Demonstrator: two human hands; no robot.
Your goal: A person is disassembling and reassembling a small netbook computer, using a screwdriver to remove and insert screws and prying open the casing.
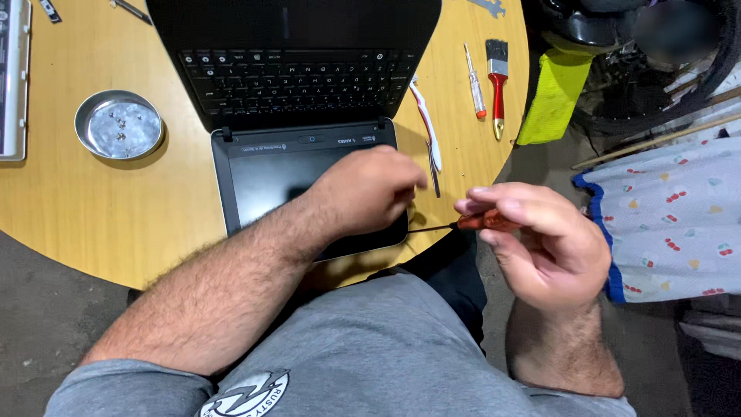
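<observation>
On the near edge of the round table: black laptop (301,116) lies opened flat, screen half toward the person, keyboard half farther off.
Screwdriver: orange-handled (486,222), thin shaft pointing left at the near right corner of the screen bezel; tip hidden behind the left hand.
Right hand: (540,243) fingers closed round the screwdriver handle, held level just off the table edge. Looks like a fingertip grip for turning a small screw, judging by the pose.
Left hand: (367,193) rests on the screen's near right corner, fingers bunched together; it seems to steady the tip or pinch something small. Cannot tell whether it holds anything.
Laptop placement: pulled to the near rim, probably so both hands reach the corner.
Metal dish: (120,125) round, far left on the table, a few small screws inside; parked well clear of the work.
Toothbrush: white and pink (426,123), lying just right of the laptop, beside the hinge.
Tweezers: dark, thin (434,174), near the toothbrush's near end, close to the left hand.
Second screwdriver: pale handle, orange tip (474,81), farther right.
Paintbrush: red handle (498,81), just beside it.
Table: (93,216) light wood.
Obstruction: left hand covers the contact point; the dangling sleeve and tweezers crowd that corner.
</observation>
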